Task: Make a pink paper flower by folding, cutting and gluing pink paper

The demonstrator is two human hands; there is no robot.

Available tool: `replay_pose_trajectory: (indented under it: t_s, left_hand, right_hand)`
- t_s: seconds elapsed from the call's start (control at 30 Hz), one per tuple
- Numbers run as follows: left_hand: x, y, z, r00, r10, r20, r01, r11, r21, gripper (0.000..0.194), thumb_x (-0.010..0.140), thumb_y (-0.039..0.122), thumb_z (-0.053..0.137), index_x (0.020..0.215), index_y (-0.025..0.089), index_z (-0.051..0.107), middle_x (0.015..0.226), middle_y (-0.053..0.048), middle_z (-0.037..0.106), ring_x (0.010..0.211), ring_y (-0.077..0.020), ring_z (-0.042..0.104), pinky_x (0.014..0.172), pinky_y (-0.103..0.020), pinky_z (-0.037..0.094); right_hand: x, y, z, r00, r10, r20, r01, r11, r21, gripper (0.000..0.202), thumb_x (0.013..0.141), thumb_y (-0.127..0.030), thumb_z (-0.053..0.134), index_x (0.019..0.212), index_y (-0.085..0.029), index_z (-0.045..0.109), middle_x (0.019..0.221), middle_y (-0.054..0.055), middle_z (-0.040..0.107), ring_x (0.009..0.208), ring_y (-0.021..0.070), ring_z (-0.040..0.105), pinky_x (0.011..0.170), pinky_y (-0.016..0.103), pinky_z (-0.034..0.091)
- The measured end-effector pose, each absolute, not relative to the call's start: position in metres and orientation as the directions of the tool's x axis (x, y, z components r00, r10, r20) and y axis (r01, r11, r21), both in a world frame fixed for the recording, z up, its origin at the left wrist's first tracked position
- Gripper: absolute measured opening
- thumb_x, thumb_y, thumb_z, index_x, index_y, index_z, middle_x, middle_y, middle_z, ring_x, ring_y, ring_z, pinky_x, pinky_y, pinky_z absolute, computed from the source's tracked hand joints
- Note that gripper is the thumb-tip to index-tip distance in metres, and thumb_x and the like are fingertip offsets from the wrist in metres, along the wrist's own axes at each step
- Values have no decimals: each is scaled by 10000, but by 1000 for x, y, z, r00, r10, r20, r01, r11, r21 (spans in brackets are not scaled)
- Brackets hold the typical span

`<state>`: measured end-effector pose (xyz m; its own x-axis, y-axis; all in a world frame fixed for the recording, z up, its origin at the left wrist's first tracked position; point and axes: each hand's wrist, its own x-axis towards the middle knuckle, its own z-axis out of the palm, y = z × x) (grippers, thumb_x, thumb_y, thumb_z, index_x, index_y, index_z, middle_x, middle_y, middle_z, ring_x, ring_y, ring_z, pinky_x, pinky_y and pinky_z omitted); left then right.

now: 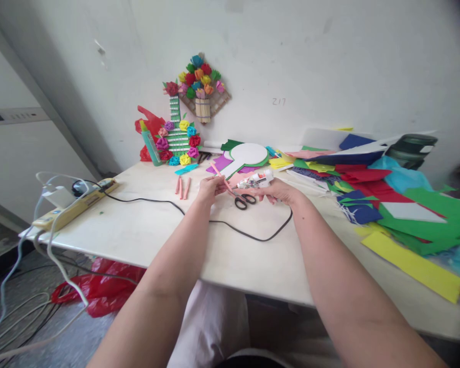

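Note:
My left hand [210, 189] pinches a thin pink paper roll [218, 171], which slants up and to the left from my fingers. In my right hand [279, 191] is a white glue gun [257, 179] with a patterned body, its nozzle pointing left toward the roll; I cannot tell if they touch. Black-handled scissors [240, 204] lie on the table just below and between my hands. Several short pink paper rolls [181, 188] rest left of my left hand. Behind my hands lies a white-topped paddle shape with a green border [249, 154].
A black cord [253, 237] loops across the white table [145, 225] toward a yellow power strip [72, 207]. Coloured sheets [414, 214] pile up at the right. A paper-flower guitar [179, 140] and a green glue bottle [150, 145] stand at the back left.

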<state>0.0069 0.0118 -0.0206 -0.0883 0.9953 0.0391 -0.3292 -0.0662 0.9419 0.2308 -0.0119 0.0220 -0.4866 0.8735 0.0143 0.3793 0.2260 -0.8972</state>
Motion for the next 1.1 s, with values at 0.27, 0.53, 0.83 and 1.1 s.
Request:
replay_pose_trajectory:
  t_s: [0.27,0.53,0.83,1.1]
  left_hand:
    - [7,11,-20,-100,994,39,-317,-69,946,196,627,239,689,722,86,612,630,-79,639,567,-138,613,587,-253,488]
    - [8,8,-19,-72,996,49,-319,-69,945,205,630,244,688,732,83,611,619,-68,632,561,-130,610,582,-244,487]
    - [9,8,-18,-77,996,45,-308,-67,949,202,631,246,690,727,84,614,616,-70,635,560,-130,612,580,-241,486]
    - [9,9,-20,-73,996,52,-280,-71,957,215,625,268,698,720,94,618,643,-87,649,586,-147,621,581,-255,492]
  right_hand:
    - [233,-8,18,-509,859,57,350,267,-898,498,587,-456,693,949,-116,659,624,21,590,437,65,399,323,184,284]
    - [232,-6,16,-487,871,65,359,268,-894,492,588,-456,702,940,-116,651,612,23,587,417,59,384,318,178,283]
    - [231,-6,15,-471,879,71,348,259,-901,462,574,-478,703,871,-129,650,513,-20,508,381,53,345,312,184,268]
    - [230,-6,15,-468,882,53,365,248,-897,458,587,-463,698,888,-120,654,547,3,544,394,58,356,316,186,272]
